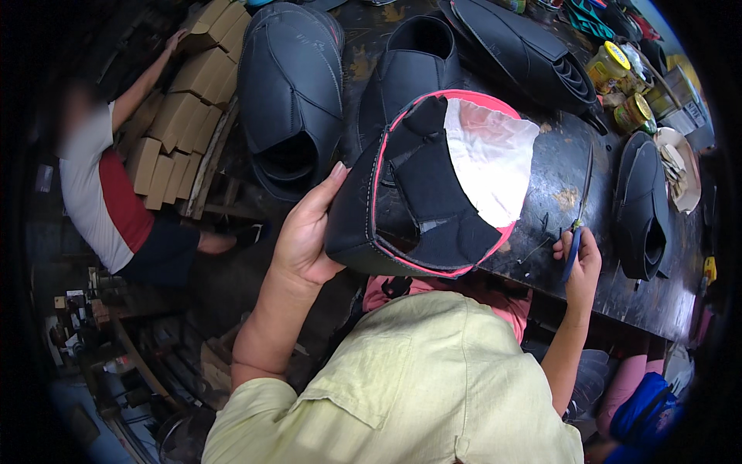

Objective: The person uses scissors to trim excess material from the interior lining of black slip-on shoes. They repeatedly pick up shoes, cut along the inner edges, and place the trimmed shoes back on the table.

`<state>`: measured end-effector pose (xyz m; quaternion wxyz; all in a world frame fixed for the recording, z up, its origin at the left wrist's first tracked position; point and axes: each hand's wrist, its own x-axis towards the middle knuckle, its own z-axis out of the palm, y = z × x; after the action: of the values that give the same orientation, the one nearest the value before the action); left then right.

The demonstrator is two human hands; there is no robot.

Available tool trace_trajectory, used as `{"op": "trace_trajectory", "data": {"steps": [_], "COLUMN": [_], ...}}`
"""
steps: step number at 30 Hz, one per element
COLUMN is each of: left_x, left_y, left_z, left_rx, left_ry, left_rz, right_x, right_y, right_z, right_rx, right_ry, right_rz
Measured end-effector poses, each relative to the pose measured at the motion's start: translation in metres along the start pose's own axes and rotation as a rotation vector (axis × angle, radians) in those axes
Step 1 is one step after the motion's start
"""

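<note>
My left hand (305,232) grips the left side of a black shoe upper (433,182), raised over the table's near edge. Its open side faces me, showing a black inside, pink edging and a loose white lining piece (495,158). In my right hand (585,267) is a pair of scissors (571,254) with blue handles. Their long dark blades point away from me, apart from the upper. Beyond the held piece lie stacks of nested black uppers: a left stack (290,85), a middle stack (413,66) and a right stack (525,54).
Another black upper (643,205) rests right of the scissors on the worn dark table (657,301). Behind it are jars with yellow lids (610,66) and a cream tray (688,182) of small pieces. At left, a person (104,185) reaches to stacked cardboard boxes (199,73).
</note>
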<state>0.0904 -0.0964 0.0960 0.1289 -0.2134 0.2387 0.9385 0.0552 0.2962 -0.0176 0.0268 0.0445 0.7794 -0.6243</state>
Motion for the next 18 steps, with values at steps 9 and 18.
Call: {"op": "trace_trajectory", "data": {"steps": [9, 18], "left_x": [0.002, -0.038], "left_y": [-0.003, -0.01], "left_z": [0.004, -0.016], "left_rx": [0.033, 0.657], "left_ry": [0.045, 0.205], "left_rz": [0.017, 1.155], "right_x": [-0.002, 0.0], "right_y": [0.004, 0.004], "right_z": [0.0, 0.003], "right_rx": [-0.005, -0.005], "right_ry": [-0.004, 0.017], "right_rz": [0.001, -0.009]}}
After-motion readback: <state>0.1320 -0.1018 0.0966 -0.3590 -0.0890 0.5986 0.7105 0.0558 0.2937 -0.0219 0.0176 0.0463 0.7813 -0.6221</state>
